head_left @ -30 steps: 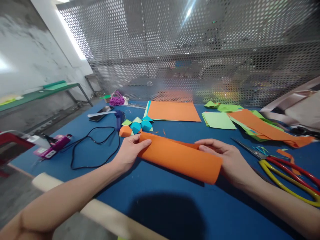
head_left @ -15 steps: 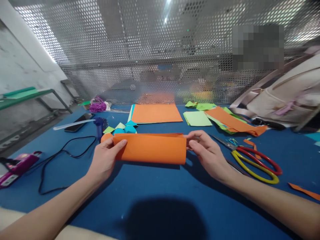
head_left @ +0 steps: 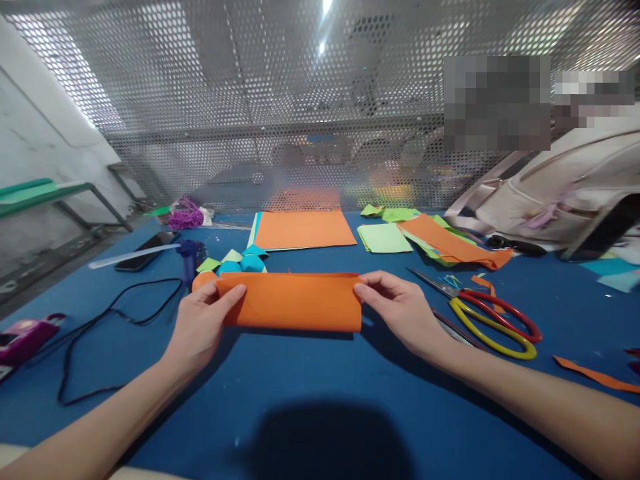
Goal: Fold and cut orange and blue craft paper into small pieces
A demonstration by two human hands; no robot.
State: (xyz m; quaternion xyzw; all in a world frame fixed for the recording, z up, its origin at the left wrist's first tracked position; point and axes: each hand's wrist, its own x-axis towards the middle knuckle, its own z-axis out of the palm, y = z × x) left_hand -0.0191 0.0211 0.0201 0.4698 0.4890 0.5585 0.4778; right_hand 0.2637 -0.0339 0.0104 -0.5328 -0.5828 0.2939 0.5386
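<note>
The folded orange paper (head_left: 293, 302) lies on the blue tabletop (head_left: 310, 393), right in front of the person. Its long side runs from left to right, with one hand at each end. The left hand (head_left: 200, 325) pinches the left end, thumb on top. The right hand (head_left: 400, 308) pinches the right end with its fingers (head_left: 367, 288) pressed together. Both hands are just as near to it. Scissors (head_left: 487, 313) lie beside the right hand. Little paper shapes (head_left: 240, 261) sit just behind the paper. No box or tray shows here.
</note>
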